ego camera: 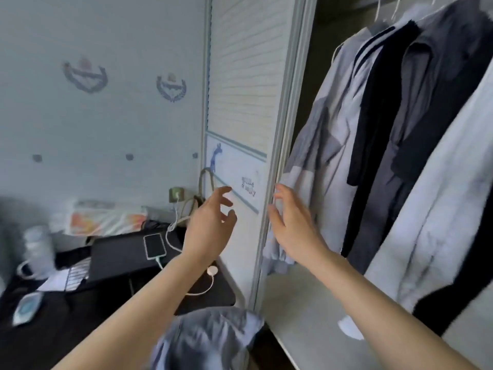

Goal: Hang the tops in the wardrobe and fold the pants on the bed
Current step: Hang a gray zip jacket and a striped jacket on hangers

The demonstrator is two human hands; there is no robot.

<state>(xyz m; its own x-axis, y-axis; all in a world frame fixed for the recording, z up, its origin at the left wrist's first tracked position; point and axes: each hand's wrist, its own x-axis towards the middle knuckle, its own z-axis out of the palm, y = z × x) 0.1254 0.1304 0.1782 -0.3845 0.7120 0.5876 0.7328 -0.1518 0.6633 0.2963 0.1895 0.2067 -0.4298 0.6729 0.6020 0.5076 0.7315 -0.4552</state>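
- While both hands are raised toward the wardrobe, neither holds anything: the left hand (pixel 213 217) hovers with fingers spread loosely in front of the white louvred sliding wardrobe door (pixel 240 102), and the right hand (pixel 290 222) reaches with straight fingers at that door's grey edge frame (pixel 282 145).
- The tops already hang inside: a pale blue-grey shirt (pixel 328 134) nearest the door, a black top with white stripes (pixel 373 108), a dark grey one (pixel 437 97) and a white garment (pixel 437 209) on the right.
- A crumpled blue-grey cloth (pixel 208 340) lies low at the frame's bottom edge; whether it is a top or pants cannot be told.
- The step looks like handling the door or settling the nearest shirt.
- To do it well, press flat on the frame edge and keep the hanging sleeve clear of the door's path so no fabric gets pinched.
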